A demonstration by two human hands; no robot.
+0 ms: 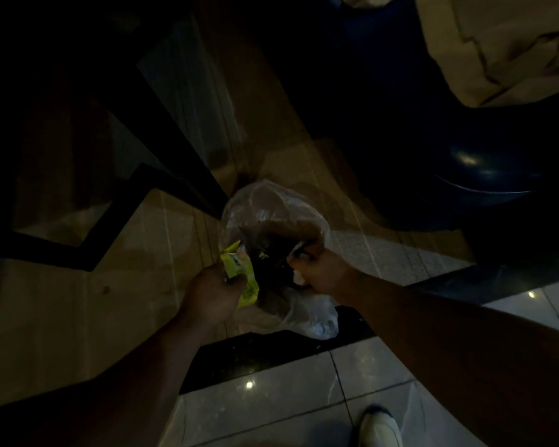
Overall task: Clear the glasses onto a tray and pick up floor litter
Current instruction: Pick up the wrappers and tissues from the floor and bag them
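1. Nearest the camera, one pale shoe (381, 427) stands on the glossy light floor tile (271, 408), at the bottom edge of the view.
2. Left hand (212, 293): closed on one crumpled yellow foil snack wrapper (241, 274), pinched between thumb and fingers.
3. Right hand (320, 272): clenched on the gathered rim of one clear thin plastic bag (271, 214); a small white scrap (299, 277) shows in the same fist. What the scrap is cannot be told.
4. Governing relation: the wrapper lies just to the left of the bag mouth, touching its near edge. The wrapper's long axis runs up and away from the left hand, slightly leftward. The left hand is the nearer hand to the wrapper; the right hand only holds the opening.
5. Judged next move: push the wrapper rightward and down into the mouth, then release.
6. Count in view: two hands, one wrapper, one bag, one scrap, one shoe. No glasses or tray are visible; the dark surroundings hide much.
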